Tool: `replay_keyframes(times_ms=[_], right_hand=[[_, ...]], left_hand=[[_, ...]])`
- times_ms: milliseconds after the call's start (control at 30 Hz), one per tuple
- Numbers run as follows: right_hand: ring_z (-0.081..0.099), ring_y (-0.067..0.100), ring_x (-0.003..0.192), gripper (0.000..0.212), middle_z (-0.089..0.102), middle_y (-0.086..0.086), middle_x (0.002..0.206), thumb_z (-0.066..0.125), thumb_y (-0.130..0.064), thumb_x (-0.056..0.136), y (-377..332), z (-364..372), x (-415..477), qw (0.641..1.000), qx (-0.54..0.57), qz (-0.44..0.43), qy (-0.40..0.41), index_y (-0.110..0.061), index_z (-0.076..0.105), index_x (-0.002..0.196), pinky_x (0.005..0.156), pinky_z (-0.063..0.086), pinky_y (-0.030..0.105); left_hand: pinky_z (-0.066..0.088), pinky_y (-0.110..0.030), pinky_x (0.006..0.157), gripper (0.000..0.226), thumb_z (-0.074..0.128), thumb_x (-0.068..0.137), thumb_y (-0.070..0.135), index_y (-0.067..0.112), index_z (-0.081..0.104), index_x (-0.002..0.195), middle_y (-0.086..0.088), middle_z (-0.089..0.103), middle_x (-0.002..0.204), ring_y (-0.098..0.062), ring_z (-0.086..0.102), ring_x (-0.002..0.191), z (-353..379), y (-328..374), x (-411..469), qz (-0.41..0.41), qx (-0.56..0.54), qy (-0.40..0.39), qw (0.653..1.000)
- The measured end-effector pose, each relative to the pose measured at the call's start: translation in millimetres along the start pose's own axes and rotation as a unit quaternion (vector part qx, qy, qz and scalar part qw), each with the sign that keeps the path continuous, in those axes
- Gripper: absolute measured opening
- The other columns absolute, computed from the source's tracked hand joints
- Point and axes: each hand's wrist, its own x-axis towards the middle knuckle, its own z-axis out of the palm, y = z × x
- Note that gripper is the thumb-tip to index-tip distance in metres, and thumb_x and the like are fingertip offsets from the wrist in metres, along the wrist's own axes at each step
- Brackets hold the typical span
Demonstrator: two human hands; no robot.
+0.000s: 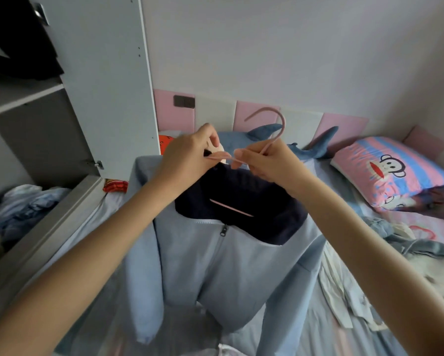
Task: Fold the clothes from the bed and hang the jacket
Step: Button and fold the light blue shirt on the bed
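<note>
The light blue zip jacket hangs on a pink hanger, held up over the bed right in front of the person; both hands meet at the top of it, close together, just above the jacket's dark navy collar lining. The left hand pinches the hanger's left shoulder wire between thumb and curled fingers, at the edge of the collar; the right hand pinches the hanger at the base of its hook, fingers curled round the wire, and the hook curves up and away behind it. The hanger's lower bar shows as a pink line inside the open neck; the zip puller sits just under the collar, with the zip done up below it; the sleeves droop on either side, beneath the forearms.

On the bed to the right lie a crumpled white garment and a grey-blue one; beyond them rests a pink-and-blue striped pillow printed with a cartoon monkey face; any lettering on it is too small to read. A blue shark plush lies along the pink-and-white padded headboard. At left stands an open wardrobe door; dark clothing sits on the wardrobe's upper shelf and pale blue clothes are heaped lower down.
</note>
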Motion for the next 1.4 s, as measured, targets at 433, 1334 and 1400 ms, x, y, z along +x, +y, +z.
replay_keyframes(times_ms=[433,1334,1400], right_hand=[[0.023,0.010,0.042,0.023,0.032,-0.005,0.042,0.072,-0.034,0.082,38,-41,3,0.996,-0.022,0.081,0.031,-0.019,0.072,0.065,0.040,0.020,0.017],[0.023,0.004,0.033,0.032,0.031,-0.008,0.042,0.045,-0.028,0.100,-19,92,91,0.951,0.124,0.251,-0.131,-0.013,0.058,0.076,0.032,0.018,0.015],[0.022,0.003,0.032,0.033,0.029,-0.009,0.041,0.041,-0.030,0.102,-39,119,101,0.925,0.217,0.256,-0.181,-0.012,0.057,0.078,0.029,0.018,0.014]], left_hand=[[0.050,-0.024,0.073,0.044,0.069,0.078,-0.007,0.030,0.050,0.095,0.008,0.060,0.091,-0.009,0.061,0.081,34,-94,-97,-0.243,-0.189,-0.027,0.951],[0.046,-0.043,0.084,0.029,0.047,0.090,0.025,0.006,0.062,0.106,-0.014,0.063,0.106,-0.034,0.057,0.101,-14,-145,-121,-0.314,0.038,0.067,0.946],[0.045,-0.041,0.090,0.037,0.041,0.095,0.029,0.005,0.056,0.120,-0.011,0.061,0.114,-0.029,0.055,0.110,-21,-138,-125,-0.322,-0.023,0.081,0.943]])
